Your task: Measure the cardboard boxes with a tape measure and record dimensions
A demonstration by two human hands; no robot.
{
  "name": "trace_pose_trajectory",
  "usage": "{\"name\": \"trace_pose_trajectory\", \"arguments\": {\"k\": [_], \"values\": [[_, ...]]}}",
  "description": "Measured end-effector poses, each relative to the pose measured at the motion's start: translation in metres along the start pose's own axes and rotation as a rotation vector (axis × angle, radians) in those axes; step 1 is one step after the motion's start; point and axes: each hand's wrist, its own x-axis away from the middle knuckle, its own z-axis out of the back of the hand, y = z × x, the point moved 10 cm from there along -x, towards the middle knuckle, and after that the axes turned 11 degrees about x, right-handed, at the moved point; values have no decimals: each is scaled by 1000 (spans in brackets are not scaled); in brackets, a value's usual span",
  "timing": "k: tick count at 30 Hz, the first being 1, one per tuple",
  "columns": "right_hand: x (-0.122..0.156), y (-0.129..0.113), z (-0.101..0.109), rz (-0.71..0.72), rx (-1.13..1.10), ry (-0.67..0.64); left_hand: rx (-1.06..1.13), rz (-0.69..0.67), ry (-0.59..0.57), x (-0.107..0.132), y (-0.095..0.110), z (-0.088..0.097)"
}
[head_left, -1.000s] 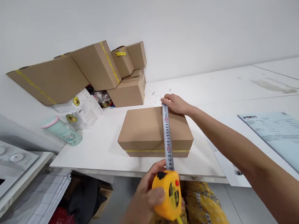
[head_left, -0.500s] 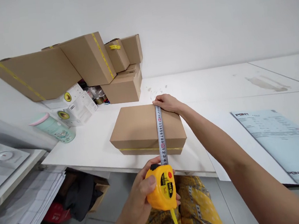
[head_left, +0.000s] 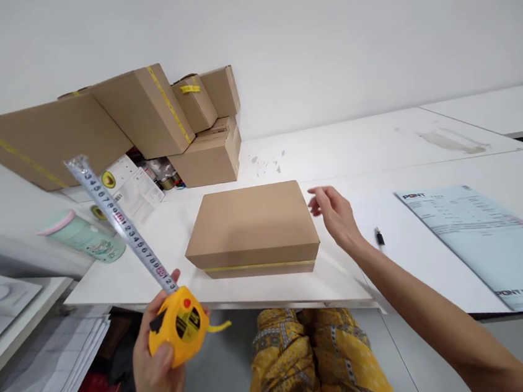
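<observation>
My left hand (head_left: 160, 362) is wrapped round a yellow tape measure (head_left: 178, 326), left of the box and in front of the table edge. Its metal blade sticks out up and to the left, with numbers past 20 showing. A yellow wrist strap hangs from the case. A closed brown cardboard box (head_left: 249, 219) with a yellow tape line along its front lies on the white table. Just off the box's right end is my right hand (head_left: 334, 213), fingers apart and slightly curled, holding nothing.
Several cardboard boxes (head_left: 206, 158) are stacked at the back left. A mint tumbler (head_left: 88, 236) with a pink lid lies near the white avocado-print boxes (head_left: 132, 188). To the right are a pen (head_left: 379, 237) and a pale blue printed sheet (head_left: 481, 241). The table's front edge runs below the box.
My left hand has carried the tape measure left, its blade lifted off the box. My right hand has let go of the blade end and moved right. The pen now shows.
</observation>
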Motion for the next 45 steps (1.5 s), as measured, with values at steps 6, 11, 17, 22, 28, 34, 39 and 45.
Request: {"name": "trace_pose_trajectory", "arguments": {"k": [6, 11, 17, 22, 28, 34, 39, 45], "values": [[69, 9, -10, 180, 114, -173, -24, 142, -50, -41, -39, 20], [48, -35, 9, 168, 261, -54, -28, 125, -145, -46, -12, -3], [-37, -81, 12, 195, 353, 44, -45, 43, -254, -55, 21, -41], [-87, -93, -27, 298, 421, -62, -106, -18, -208, -26, 8, -59], [-85, -94, -40, 319, 406, -133, 10, 337, -394, 31, -74, -118], [-72, -109, -42, 450, 488, -158, 82, 486, -437, 50, -106, -132], [-60, -123, -52, 615, 658, -176, 115, 504, -414, 58, -115, -127], [-59, -123, -61, 724, 831, -177, 152, 507, -407, 63, -123, -131]]}}
